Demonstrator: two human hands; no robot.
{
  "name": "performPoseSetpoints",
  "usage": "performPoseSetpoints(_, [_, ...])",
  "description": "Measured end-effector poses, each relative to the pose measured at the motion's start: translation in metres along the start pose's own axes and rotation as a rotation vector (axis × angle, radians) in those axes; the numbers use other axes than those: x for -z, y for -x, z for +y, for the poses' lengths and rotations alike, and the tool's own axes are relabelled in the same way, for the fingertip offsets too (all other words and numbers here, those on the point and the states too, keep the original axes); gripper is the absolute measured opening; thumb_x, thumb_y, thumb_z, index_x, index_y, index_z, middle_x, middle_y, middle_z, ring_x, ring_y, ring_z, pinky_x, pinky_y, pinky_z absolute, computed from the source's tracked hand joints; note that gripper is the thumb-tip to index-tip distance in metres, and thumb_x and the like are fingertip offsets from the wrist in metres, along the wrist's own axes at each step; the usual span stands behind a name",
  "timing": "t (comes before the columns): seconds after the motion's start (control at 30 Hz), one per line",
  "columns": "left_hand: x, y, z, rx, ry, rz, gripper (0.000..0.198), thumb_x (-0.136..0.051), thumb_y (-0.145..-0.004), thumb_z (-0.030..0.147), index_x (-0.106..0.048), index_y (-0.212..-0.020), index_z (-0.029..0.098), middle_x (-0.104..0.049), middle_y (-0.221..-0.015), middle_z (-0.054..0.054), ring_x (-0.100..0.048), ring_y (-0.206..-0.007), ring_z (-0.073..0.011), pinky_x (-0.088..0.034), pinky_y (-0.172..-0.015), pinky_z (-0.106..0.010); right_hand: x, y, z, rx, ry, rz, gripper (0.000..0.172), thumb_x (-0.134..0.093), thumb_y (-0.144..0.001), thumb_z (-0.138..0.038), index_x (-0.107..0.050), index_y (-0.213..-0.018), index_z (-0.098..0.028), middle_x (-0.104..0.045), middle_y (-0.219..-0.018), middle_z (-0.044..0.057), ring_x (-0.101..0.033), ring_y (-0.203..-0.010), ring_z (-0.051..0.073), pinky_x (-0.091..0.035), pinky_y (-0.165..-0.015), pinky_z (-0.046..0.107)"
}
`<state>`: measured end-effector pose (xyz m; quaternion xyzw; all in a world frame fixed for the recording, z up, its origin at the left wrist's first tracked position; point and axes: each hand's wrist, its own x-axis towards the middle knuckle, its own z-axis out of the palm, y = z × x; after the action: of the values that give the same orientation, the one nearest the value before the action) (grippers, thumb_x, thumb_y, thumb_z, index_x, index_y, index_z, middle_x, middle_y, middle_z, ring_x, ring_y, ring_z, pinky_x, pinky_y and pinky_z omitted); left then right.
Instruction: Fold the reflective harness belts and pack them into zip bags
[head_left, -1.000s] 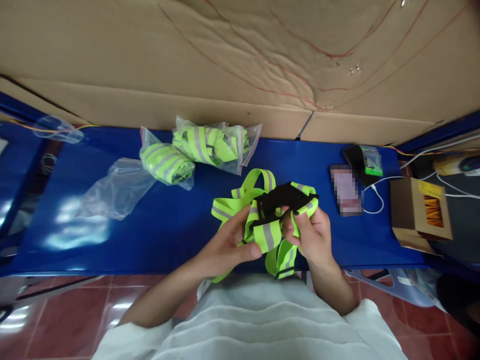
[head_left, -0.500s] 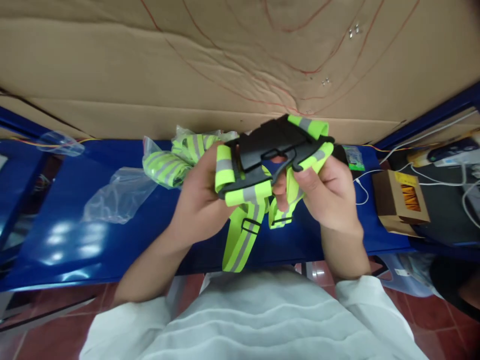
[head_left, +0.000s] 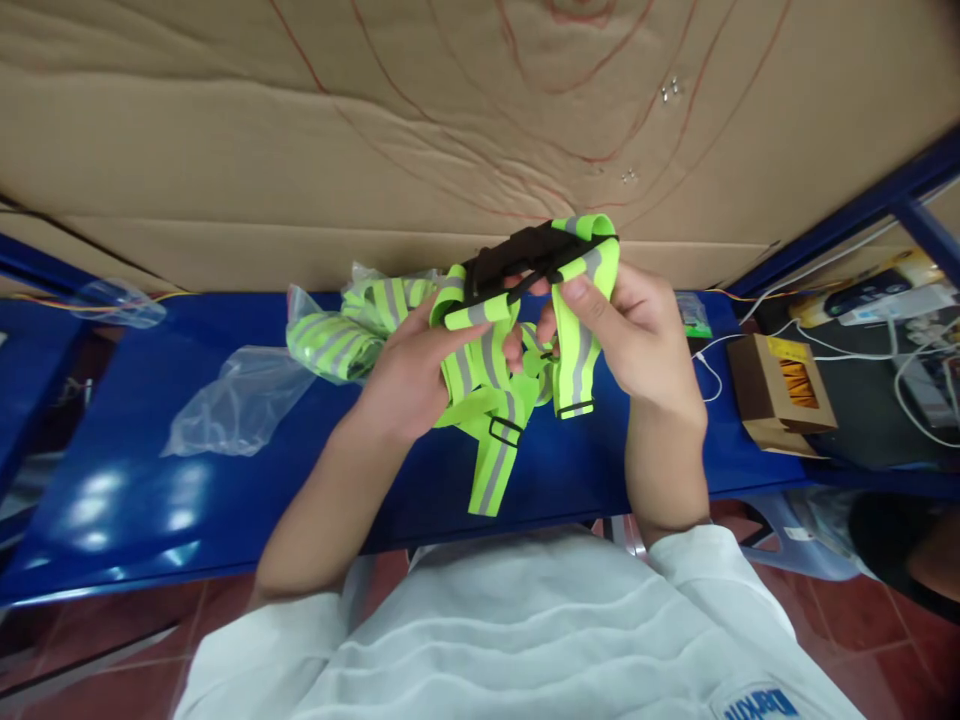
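Between my two hands is a reflective belt (head_left: 491, 480) of yellow-green webbing with a grey stripe. Its black buckle (head_left: 517, 262) is tilted away from me above the fingers, with webbing looped through both ends. My left hand (head_left: 409, 375) is closed round the webbing at the buckle's left end; some of its fingers are hidden behind the straps. At the right end, my right hand (head_left: 637, 330) pinches the strap, thumb on top. Loose folds with a black slider (head_left: 505, 430) hang below the hands. More reflective straps in clear bags (head_left: 334, 340) lie just beyond my left hand.
A crumpled clear plastic bag (head_left: 240, 400) lies on the blue table (head_left: 300, 510) at left. To the right are an opened cardboard box (head_left: 780, 390), white cables (head_left: 915, 370) and a small green packet (head_left: 695, 315). A cardboard panel (head_left: 225, 150) stands along the back.
The buckle has tipped away from me, so its broad face shows less. Both hands have shifted, the right one leftward, and the hanging straps have swung and bunched below.
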<state>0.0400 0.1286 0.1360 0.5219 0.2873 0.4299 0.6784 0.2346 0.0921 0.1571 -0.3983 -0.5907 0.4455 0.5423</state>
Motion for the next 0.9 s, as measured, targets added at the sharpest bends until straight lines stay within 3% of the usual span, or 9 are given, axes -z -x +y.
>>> performPoseSetpoints(0.1, [0.002, -0.003, 0.006, 0.047, -0.111, -0.215, 0.033, -0.086, -0.085, 0.045, -0.070, -0.096, 0.018, -0.067, -0.066, 0.000, -0.062, -0.056, -0.0163, -0.054, -0.058, -0.028, 0.008, -0.003, 0.001, -0.078, -0.040, 0.008, 0.042, -0.072, -0.097, -0.062, -0.070, -0.096, -0.021, -0.065, -0.070, -0.004, -0.057, -0.048, 0.007, -0.045, -0.042, 0.017])
performPoseSetpoints(0.23, [0.011, -0.005, 0.012, 0.173, -0.345, -0.426, 0.039, -0.083, -0.088, 0.053, -0.069, -0.084, 0.018, -0.055, -0.049, 0.005, -0.051, -0.042, -0.0122, -0.041, -0.046, -0.024, 0.023, -0.004, -0.002, -0.151, -0.134, -0.061, 0.045, -0.070, -0.097, -0.064, -0.072, -0.094, -0.019, -0.055, -0.057, -0.007, -0.036, -0.033, 0.003, -0.025, -0.029, 0.017])
performPoseSetpoints(0.3, [0.016, -0.007, 0.012, 0.194, -0.373, -0.480, 0.038, -0.081, -0.089, 0.053, -0.070, -0.088, 0.018, -0.059, -0.057, 0.004, -0.052, -0.046, -0.0120, -0.041, -0.046, -0.023, 0.028, -0.003, -0.003, -0.162, -0.144, -0.073, 0.044, -0.070, -0.098, -0.062, -0.074, -0.094, -0.019, -0.056, -0.056, -0.007, -0.034, -0.031, 0.003, -0.022, -0.027, 0.018])
performPoseSetpoints(0.37, [0.020, -0.009, 0.008, 0.132, -0.365, -0.507, 0.035, -0.083, -0.089, 0.050, -0.072, -0.102, 0.019, -0.068, -0.074, 0.001, -0.063, -0.060, -0.0153, -0.050, -0.054, -0.025, 0.028, -0.004, -0.001, -0.162, -0.102, -0.027, 0.041, -0.071, -0.099, -0.060, -0.075, -0.095, -0.019, -0.057, -0.056, -0.007, -0.038, -0.033, 0.003, -0.025, -0.028, 0.017])
performPoseSetpoints(0.47, [0.027, -0.015, -0.002, -0.068, -0.374, -0.394, 0.063, -0.090, -0.083, 0.044, -0.065, -0.137, 0.023, -0.075, -0.115, -0.008, -0.074, -0.105, -0.0267, -0.062, -0.093, -0.038, 0.024, -0.007, 0.003, -0.130, -0.013, 0.084, 0.044, -0.069, -0.099, -0.062, -0.076, -0.091, -0.020, -0.059, -0.055, -0.006, -0.046, -0.036, 0.006, -0.032, -0.032, 0.018])
performPoseSetpoints(0.57, [0.030, -0.020, -0.010, -0.249, -0.374, -0.169, 0.084, -0.096, -0.078, 0.045, -0.057, -0.150, 0.027, -0.064, -0.146, -0.011, -0.060, -0.140, -0.0339, -0.047, -0.123, -0.049, 0.021, -0.010, 0.009, -0.069, 0.055, 0.149, 0.046, -0.066, -0.101, -0.064, -0.079, -0.091, -0.021, -0.068, -0.063, -0.001, -0.061, -0.049, 0.010, -0.046, -0.042, 0.021])
performPoseSetpoints(0.7, [0.023, -0.019, -0.019, -0.241, -0.326, -0.111, 0.083, -0.097, -0.075, 0.054, -0.061, -0.146, 0.030, -0.060, -0.153, -0.009, -0.056, -0.147, -0.0361, -0.047, -0.125, -0.050, 0.017, -0.014, 0.015, -0.020, 0.045, 0.162, 0.042, -0.065, -0.103, -0.061, -0.079, -0.093, -0.023, -0.075, -0.077, 0.001, -0.069, -0.062, 0.013, -0.055, -0.055, 0.025])
performPoseSetpoints(0.8, [0.010, -0.016, -0.029, -0.274, -0.320, 0.030, 0.089, -0.096, -0.075, 0.057, -0.056, -0.150, 0.030, -0.062, -0.151, -0.009, -0.058, -0.144, -0.0344, -0.051, -0.120, -0.048, 0.013, -0.016, 0.016, -0.029, 0.026, 0.201, 0.041, -0.065, -0.102, -0.061, -0.077, -0.094, -0.023, -0.074, -0.077, 0.002, -0.069, -0.063, 0.014, -0.058, -0.059, 0.028])
performPoseSetpoints(0.9, [0.000, -0.012, -0.034, -0.275, -0.351, 0.131, 0.069, -0.087, -0.087, 0.056, -0.061, -0.143, 0.025, -0.069, -0.140, -0.009, -0.067, -0.130, -0.0309, -0.055, -0.112, -0.044, 0.010, -0.017, 0.015, -0.046, 0.028, 0.240, 0.041, -0.062, -0.103, -0.064, -0.075, -0.099, -0.025, -0.074, -0.080, 0.003, -0.069, -0.062, 0.016, -0.056, -0.055, 0.029])
